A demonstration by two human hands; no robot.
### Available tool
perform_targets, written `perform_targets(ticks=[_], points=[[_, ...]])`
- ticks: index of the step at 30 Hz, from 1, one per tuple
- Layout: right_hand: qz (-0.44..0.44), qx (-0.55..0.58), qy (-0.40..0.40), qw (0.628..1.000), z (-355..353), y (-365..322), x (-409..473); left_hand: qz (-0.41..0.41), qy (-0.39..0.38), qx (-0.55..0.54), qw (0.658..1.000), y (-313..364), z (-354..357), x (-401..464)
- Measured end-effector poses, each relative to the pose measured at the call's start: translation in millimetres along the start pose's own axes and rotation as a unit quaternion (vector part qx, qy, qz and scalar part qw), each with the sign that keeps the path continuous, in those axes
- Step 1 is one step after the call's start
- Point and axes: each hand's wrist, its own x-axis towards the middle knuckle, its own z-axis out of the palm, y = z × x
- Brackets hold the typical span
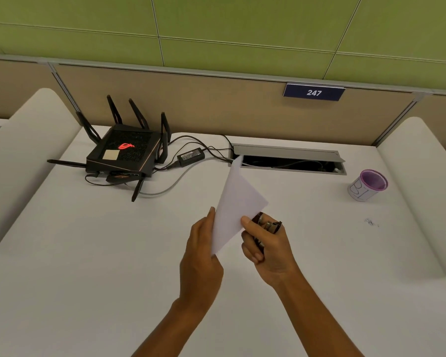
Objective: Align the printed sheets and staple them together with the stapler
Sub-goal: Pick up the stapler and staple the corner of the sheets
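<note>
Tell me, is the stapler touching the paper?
Cannot tell. In the head view the right hand holds the stapler behind the sheets' edge, hiding any contact.

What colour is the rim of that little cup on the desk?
Purple. The cup has a purple rim and inside, seen in the head view.

Office cubicle: white desk (88, 253), numbered partition plate (314, 92), router (125, 153), cable hatch (289, 159).

Head view, single camera: looking forward and down from above the near edge of a white desk (88, 253), wide-angle, sitting close over it, facing the far partition wall (191, 104). Taking in both side dividers; no second view sharing.
</note>
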Motion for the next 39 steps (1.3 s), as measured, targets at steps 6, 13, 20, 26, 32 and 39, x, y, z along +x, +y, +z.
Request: perform_targets(ticks=[6,13,20,26,32,39], points=[[-0.002,-0.133,0.119,0.984,-13,0,-4,-0.136,-0.027,-0.094,0.986,-20,-14,18],[0.060,-0.152,0.273,0.948,-56,28,1,-0.203,-0.084,-0.165,0.962,-29,-18,33],[0.114,-0.140,0.254,0.950,-74,43,9,-0.238,-0.117,-0.166,0.950,-37,-5,50],[0.118,-0.129,0.293,0.940,-82,52,34,-0.282,-0.120,-0.188,0.933,-59,9,74],[0.130,-0.138,0.301,0.935,-93,59,78,-0.309,-0.118,-0.164,0.929,-86,29,105],[0.142,-0.177,0.290,0.930,-94,65,132,-0.290,-0.142,-0.098,0.941,-117,46,154]])
